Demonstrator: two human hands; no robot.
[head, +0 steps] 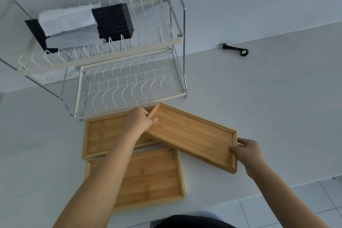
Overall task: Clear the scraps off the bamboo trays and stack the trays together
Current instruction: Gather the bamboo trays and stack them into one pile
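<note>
Three bamboo trays are on the white counter. I hold one long tray (192, 135) with both hands, angled and partly over the far flat tray (103, 135). My left hand (138, 120) grips its far-left short end, and my right hand (248, 151) grips its near-right short end. A third tray (151, 176) lies flat nearest to me, partly hidden by my left forearm. No scraps show on the visible tray surfaces.
A two-tier white wire dish rack (129, 79) stands just behind the trays, with a black item (114, 22) and white cloth (68, 22) on its top tier. A small black tool (235, 49) lies against the wall at the right. The counter edge runs along the lower right.
</note>
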